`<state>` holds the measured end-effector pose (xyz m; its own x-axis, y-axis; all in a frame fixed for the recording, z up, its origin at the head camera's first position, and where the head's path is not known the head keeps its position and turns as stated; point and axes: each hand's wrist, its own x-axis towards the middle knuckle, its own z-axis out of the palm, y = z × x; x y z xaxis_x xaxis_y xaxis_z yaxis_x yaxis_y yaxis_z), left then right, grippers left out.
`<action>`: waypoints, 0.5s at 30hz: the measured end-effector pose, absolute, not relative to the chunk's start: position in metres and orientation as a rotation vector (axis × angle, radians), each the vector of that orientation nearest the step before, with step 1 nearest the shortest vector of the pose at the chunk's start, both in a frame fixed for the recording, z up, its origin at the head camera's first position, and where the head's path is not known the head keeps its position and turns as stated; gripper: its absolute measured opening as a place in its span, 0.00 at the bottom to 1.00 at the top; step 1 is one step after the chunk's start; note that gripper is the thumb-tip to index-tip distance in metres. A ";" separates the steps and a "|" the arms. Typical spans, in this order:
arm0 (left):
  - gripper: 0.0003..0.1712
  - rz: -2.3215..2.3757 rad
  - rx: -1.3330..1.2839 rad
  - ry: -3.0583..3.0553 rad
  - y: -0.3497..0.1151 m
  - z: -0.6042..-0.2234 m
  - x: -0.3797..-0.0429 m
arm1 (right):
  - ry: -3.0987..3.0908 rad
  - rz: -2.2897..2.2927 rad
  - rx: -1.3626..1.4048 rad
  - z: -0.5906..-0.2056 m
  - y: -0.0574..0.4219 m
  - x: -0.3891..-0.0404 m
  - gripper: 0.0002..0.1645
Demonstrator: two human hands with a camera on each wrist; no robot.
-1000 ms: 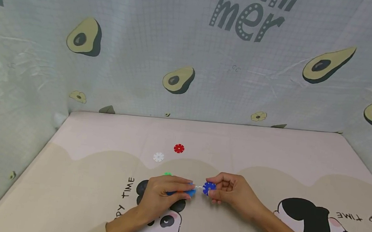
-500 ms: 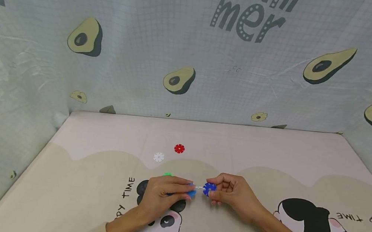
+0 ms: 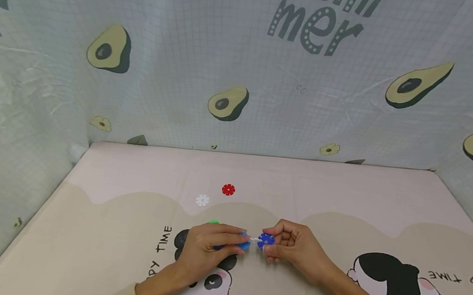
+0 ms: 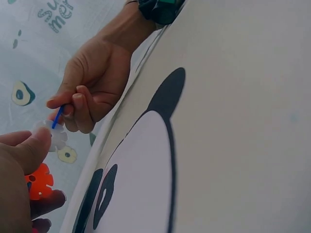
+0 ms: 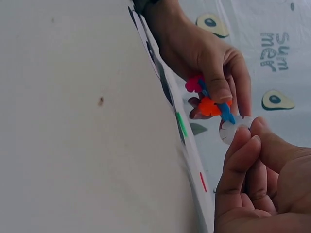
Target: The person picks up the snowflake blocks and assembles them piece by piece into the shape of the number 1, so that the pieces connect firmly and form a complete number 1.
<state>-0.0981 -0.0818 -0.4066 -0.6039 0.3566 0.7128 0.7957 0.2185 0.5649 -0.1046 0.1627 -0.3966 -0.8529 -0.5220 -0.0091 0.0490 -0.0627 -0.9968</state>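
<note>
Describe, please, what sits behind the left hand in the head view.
A green piece shows its edge beyond the left hand, which hides the rest. Farther back lie a white disc and a red disc.

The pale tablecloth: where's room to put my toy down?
Bare pale cloth lies right of the red notched plastic disc and left of the white notched plastic disc. It's crowded around the left hand and right hand, where the right pinches a blue notched plastic disc.
</note>
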 end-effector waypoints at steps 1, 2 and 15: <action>0.17 -1.351 -1.060 -2.069 -0.082 -0.407 -0.098 | 1.834 -1.967 -0.510 -0.396 0.163 -0.105 0.22; 0.17 -1.347 -1.057 -2.073 -0.082 -0.407 -0.098 | 1.842 -1.963 -0.513 -0.396 0.163 -0.105 0.22; 0.17 -1.271 -1.001 -2.153 -0.082 -0.405 -0.098 | 1.848 -1.906 -0.522 -0.394 0.169 -0.111 0.21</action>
<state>-0.0984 -0.0823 -0.4050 -0.6382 0.3605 0.6802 0.7697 0.3137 0.5560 -0.1107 0.1690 -0.3937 -0.8353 -0.5490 -0.0298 0.0468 -0.0170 -0.9988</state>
